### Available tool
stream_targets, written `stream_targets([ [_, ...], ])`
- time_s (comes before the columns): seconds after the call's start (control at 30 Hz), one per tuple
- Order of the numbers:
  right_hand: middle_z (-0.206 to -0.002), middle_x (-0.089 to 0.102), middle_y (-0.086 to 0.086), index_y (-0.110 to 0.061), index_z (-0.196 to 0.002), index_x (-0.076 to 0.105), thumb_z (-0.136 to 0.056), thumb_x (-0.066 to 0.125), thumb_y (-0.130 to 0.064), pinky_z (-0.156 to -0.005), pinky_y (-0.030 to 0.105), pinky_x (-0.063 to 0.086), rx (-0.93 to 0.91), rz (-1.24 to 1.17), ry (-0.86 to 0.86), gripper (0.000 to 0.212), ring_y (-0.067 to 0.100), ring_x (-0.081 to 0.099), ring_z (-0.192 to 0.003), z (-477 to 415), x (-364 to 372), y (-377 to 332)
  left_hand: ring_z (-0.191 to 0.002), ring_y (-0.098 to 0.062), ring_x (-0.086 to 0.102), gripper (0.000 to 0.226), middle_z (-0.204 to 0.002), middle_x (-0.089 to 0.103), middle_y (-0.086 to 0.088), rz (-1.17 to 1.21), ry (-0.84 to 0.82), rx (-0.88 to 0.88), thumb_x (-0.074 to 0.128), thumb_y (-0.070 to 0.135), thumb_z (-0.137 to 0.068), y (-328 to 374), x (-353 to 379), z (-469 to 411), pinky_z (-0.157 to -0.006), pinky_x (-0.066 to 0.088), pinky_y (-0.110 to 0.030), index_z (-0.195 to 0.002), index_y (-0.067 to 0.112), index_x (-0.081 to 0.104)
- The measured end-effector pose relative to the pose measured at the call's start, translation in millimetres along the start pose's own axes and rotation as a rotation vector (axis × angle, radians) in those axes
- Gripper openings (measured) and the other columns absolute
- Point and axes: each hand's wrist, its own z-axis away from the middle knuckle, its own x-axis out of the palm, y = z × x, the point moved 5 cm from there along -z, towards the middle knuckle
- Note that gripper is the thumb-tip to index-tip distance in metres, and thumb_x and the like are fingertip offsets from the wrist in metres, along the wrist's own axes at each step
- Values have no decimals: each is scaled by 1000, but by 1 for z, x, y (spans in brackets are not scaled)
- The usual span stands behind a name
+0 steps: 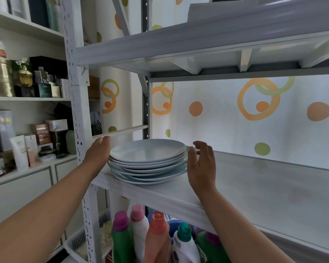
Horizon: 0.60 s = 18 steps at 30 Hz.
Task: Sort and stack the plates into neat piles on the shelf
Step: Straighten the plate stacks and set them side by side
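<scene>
Standing at the left end of the white shelf [254,188], a pile of pale blue plates [147,158] sits right between the person's two hands. The pile is close to the front edge, beside the perforated corner post [78,103] of the rack. It is not quite even: the lower plates stick out a little further than the upper ones.

The left hand [99,150] is at the left side of the pile, flat and edge-on, with its fingers straight and together, pointing toward the back of the shelf. It lies against the plate rims or just beside them; I cannot tell which. It holds nothing. The left forearm reaches up from the lower left, passing in front of the post.

The right hand [201,164] stands upright at the right side of the pile, palm turned toward the plates. Its thumb is at the rims, while the fingers are loosely spread and slightly bent above them, wrapped around nothing. The right forearm comes up from the lower right, across the shelf's front edge.

Below the shelf stand several detergent bottles [141,234] with coloured caps. Behind the pile hangs wallpaper [258,103] with orange and green circles.
</scene>
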Motion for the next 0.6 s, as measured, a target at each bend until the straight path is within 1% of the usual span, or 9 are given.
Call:
stream_targets([
  [0.07, -107, 61, 11, -5, -112, 57, -87, 35, -37, -81, 29, 41, -1, -18, 1, 46, 27, 56, -100, -1, 1, 2, -113, -33, 52, 53, -125, 58, -12, -13, 2, 24, 26, 45, -82, -1, 0, 2, -102, 37, -50, -117, 18, 55],
  [0.13, -104, 62, 11, -5, -110, 57, -87, 37, -35, -78, 25, 36, 1, -15, 9, 42, 25, 56, -98, -1, 1, 4, -114, -32, 52, 55, -125, 58, -11, -27, 16, 39, 26, 46, -81, -1, -1, 4, -101, 37, -49, -117, 18, 56],
  [0.23, -106, 63, 10, -8, -112, 56, -87, 35, -39, -76, 25, 38, -11, 26, 12, 45, 25, 59, -97, 0, 1, 5, -112, -33, 51, 51, -123, 58, -12, -39, 32, 40, 25, 45, -83, -3, 0, 3, -97, 37, -46, -112, 17, 56],
  [0.3, -108, 64, 9, -9, -114, 56, -87, 31, -43, -74, 24, 36, -45, 60, -5, 50, 25, 60, -96, 1, 1, 3, -111, -33, 51, 49, -121, 58, -12, -57, 32, 51, 25, 44, -85, -2, 1, 4, -93, 37, -44, -110, 17, 57],
  [0.4, -114, 63, 6, -12, -120, 54, -90, 31, -37, -76, 24, 34, -120, 119, -76, 45, 25, 60, -97, 2, 4, 1, -112, -33, 52, 49, -123, 57, -11, -47, 22, 66, 24, 43, -85, 0, 0, 4, -94, 37, -45, -112, 18, 56],
  [0.47, -123, 60, 3, -16, -126, 51, -91, 29, -38, -82, 23, 35, -141, 134, -151, 47, 22, 58, -106, 2, 7, 1, -114, -32, 51, 45, -127, 54, -12, -51, 16, 90, 26, 38, -91, 0, 2, 4, -91, 36, -43, -116, 15, 54],
  [0.53, -130, 58, 0, -20, -131, 48, -90, 25, -42, -96, 28, 36, -155, 145, -207, 51, 20, 54, -115, 2, 10, 2, -112, -29, 48, 38, -124, 53, -10, -68, -4, 107, 26, 34, -95, 1, 6, 6, -85, 34, -39, -115, 15, 52],
  [0.6, -131, 57, -1, -23, -133, 46, -89, 22, -44, -111, 34, 25, -168, 160, -235, 54, 17, 52, -118, 1, 11, 1, -110, -27, 50, 36, -115, 55, -4, -56, -63, 94, 23, 40, -91, 3, 12, 11, -87, 34, -39, -106, 20, 50],
])
